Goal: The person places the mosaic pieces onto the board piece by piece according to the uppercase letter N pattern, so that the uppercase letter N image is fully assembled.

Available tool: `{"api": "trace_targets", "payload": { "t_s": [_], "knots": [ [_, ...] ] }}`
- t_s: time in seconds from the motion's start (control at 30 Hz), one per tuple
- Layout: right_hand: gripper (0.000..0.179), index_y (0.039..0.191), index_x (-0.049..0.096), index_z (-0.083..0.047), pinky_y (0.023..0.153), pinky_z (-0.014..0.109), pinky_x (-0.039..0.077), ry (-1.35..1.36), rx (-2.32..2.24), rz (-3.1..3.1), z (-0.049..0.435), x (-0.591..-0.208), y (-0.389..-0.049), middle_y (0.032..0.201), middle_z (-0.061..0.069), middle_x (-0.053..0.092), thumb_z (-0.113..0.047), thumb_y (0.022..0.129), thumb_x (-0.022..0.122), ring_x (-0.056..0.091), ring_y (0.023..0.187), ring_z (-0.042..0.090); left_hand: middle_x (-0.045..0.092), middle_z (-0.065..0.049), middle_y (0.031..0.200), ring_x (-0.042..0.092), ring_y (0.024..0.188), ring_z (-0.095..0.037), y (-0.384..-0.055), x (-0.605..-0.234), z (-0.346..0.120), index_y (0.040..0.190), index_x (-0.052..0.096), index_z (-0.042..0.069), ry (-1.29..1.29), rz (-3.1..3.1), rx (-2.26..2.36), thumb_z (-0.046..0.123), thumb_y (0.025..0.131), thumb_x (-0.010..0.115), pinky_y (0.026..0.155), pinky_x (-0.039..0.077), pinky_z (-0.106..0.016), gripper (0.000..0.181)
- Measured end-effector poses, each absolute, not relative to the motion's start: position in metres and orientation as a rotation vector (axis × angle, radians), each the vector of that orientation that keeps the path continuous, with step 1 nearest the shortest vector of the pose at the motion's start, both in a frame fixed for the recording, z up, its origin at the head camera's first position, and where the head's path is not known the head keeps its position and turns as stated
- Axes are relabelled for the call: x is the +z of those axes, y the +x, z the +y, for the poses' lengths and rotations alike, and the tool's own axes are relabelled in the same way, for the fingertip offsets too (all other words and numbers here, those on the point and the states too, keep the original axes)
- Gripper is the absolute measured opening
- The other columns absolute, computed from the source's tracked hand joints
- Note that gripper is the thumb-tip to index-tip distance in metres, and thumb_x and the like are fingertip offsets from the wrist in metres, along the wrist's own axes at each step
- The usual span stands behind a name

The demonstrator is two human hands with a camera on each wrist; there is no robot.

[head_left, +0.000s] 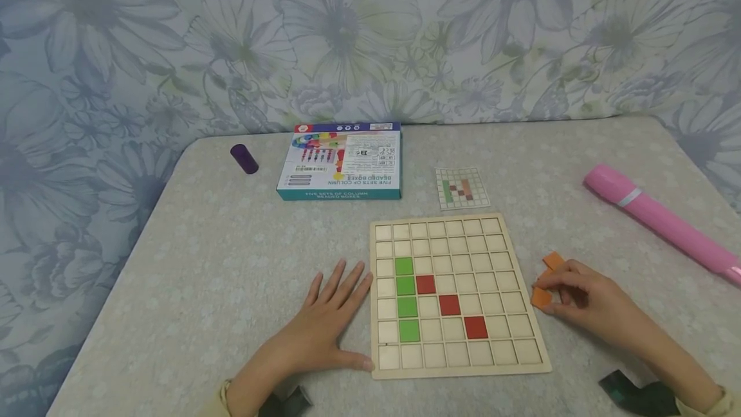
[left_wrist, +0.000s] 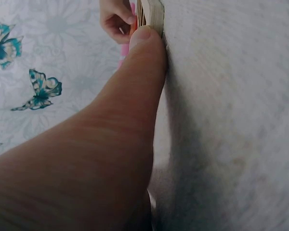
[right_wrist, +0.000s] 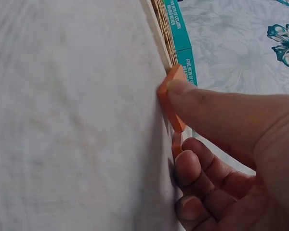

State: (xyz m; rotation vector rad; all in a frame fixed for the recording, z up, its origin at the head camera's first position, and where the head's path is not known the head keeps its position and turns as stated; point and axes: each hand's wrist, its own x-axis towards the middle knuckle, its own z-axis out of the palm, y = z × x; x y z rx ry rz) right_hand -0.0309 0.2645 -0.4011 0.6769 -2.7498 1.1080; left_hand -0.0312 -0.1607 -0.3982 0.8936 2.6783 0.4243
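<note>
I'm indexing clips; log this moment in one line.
left hand: touching board | right hand: pinching orange tile | on board: green tiles, red tiles

Tiles: orange tiles (head_left: 541, 298) uniform in colour; green tiles (head_left: 407, 306) bright, plain; red tiles (head_left: 449, 305) deep, plain. Board (head_left: 457, 372) pale natural wood, ruled in a square grid. Card (head_left: 462, 179) whitish, gridded, with green, reddish-brown and orange blocks. Box (head_left: 370, 176) white and teal with a purple-blue edge, multicoloured print. Cylinder (head_left: 244, 159) dark purple. Tube (head_left: 671, 224) pink, silvery band. Worktop (head_left: 202, 262) pale grey-beige, faintly mottled. Backdrop (head_left: 347, 31) grey-blue floral, teal butterflies (left_wrist: 45, 90).
</note>
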Motion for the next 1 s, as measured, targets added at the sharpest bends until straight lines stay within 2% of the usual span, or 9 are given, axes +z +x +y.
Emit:
{"api": "trace_targets", "payload": {
  "t_s": [0.17,0.33,0.47,0.6,0.8,1.0],
  "knots": [
    [0.035,0.088,0.065,-0.019,0.054,0.019,0.036,0.633,1.118,-2.766,0.263,-0.400,-0.030,0.079,-0.011,0.052,0.001,0.065,0.082,0.045,0.067,0.005,-0.009,-0.001,0.155,-0.015,0.138,-0.025,-0.031,-0.397,-0.160,0.152,0.002,0.018,0.890,2.676,0.425,0.082,0.066,0.051,0.105,-0.007,-0.052,0.117],
    [0.019,0.090,0.069,-0.016,0.056,0.020,0.042,0.456,1.068,-2.867,0.262,-0.393,-0.030,0.078,-0.012,0.060,-0.006,0.076,0.077,0.051,0.066,0.003,-0.009,-0.001,0.155,-0.015,0.138,-0.026,-0.031,-0.397,-0.160,0.151,0.002,0.018,0.897,2.676,0.424,0.082,0.066,0.051,0.105,-0.007,-0.052,0.117],
    [0.021,0.099,0.070,-0.011,0.060,0.019,0.045,0.451,1.109,-2.853,0.254,-0.386,-0.035,0.085,-0.007,0.064,-0.005,0.080,0.073,0.055,0.070,0.004,-0.009,-0.002,0.155,-0.015,0.138,-0.026,-0.031,-0.397,-0.160,0.151,0.002,0.017,0.903,2.677,0.427,0.081,0.067,0.051,0.105,-0.007,-0.053,0.117],
    [0.025,0.105,0.067,-0.008,0.065,0.018,0.046,0.536,1.351,-2.756,0.236,-0.382,-0.043,0.089,-0.001,0.066,0.000,0.082,0.070,0.059,0.076,0.007,-0.008,-0.002,0.155,-0.015,0.138,-0.026,-0.032,-0.396,-0.160,0.151,0.003,0.017,0.901,2.674,0.431,0.081,0.067,0.052,0.105,-0.007,-0.053,0.117],
    [0.018,0.101,0.068,-0.006,0.061,0.022,0.048,0.629,1.590,-2.689,0.206,-0.386,-0.053,0.086,-0.003,0.066,0.002,0.084,0.067,0.059,0.071,0.011,-0.008,-0.001,0.155,-0.014,0.138,-0.025,-0.031,-0.397,-0.160,0.152,0.004,0.017,0.895,2.671,0.440,0.081,0.067,0.052,0.105,-0.007,-0.053,0.117],
    [0.013,0.097,0.068,-0.011,0.055,0.024,0.046,0.599,1.595,-2.785,0.188,-0.391,-0.049,0.082,-0.006,0.064,-0.007,0.086,0.068,0.056,0.067,0.010,-0.007,-0.001,0.156,-0.014,0.138,-0.025,-0.031,-0.398,-0.161,0.152,0.003,0.017,0.907,2.680,0.439,0.081,0.067,0.052,0.105,-0.007,-0.053,0.117]
  ]
}}
